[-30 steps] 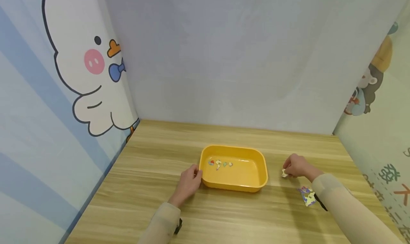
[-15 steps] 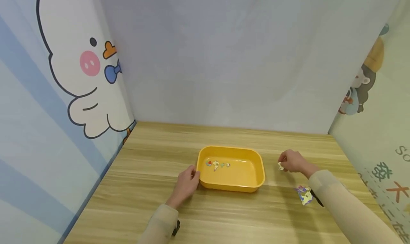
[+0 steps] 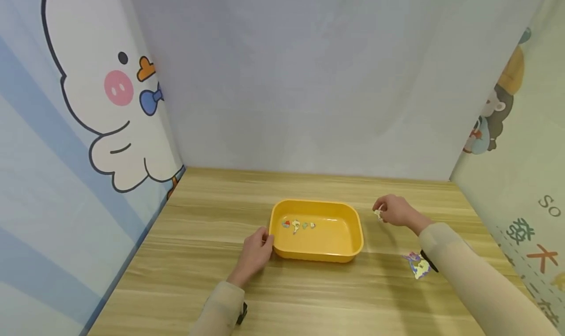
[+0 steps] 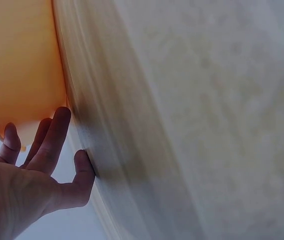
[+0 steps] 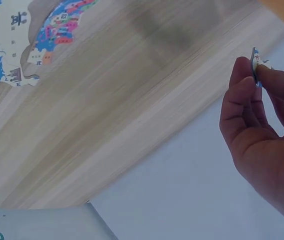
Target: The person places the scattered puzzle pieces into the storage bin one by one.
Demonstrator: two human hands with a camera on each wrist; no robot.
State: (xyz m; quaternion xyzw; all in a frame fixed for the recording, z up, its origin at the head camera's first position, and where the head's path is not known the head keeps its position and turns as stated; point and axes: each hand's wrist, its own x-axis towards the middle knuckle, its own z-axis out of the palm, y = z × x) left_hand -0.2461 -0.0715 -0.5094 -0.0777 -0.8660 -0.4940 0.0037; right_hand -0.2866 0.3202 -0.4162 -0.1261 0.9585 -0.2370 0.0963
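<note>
Right hand (image 3: 395,210), right of center in the head view: grip pinching one small puzzle piece (image 3: 378,213) between thumb and index finger. Piece is held edge-on in the right wrist view, upper right, pale with some blue. Hand looks raised over the counter (image 3: 309,297), soft shadow below it. Piece sits outside the tray (image 3: 331,239), just beyond its right end.

Left hand (image 3: 255,252), lower middle of the frame: grip is on the tray's left end. Left wrist view shows thumb and index at the rim, other fingers against the outer wall, little finger stuck out apart from it.

Tray is yellow, rounded corners, flat on the counter near frame center. Four little pieces in its left half, roughly in a row: a red-and-grey piece (image 3: 286,223), a larger pale piece (image 3: 295,226), a greenish piece (image 3: 304,225), a whitish piece (image 3: 312,225). Prints too small to read.

Puzzle pieces (image 3: 418,266) lie in a group at lower right, just beside the right sleeve (image 3: 468,272). Right wrist view, upper left: one white with blue edge, one blue, pink and red, printed characters on both.

Grey curtain (image 3: 287,81) behind, upper middle. White cartoon bird (image 3: 94,88) on the cloth, upper left.
</note>
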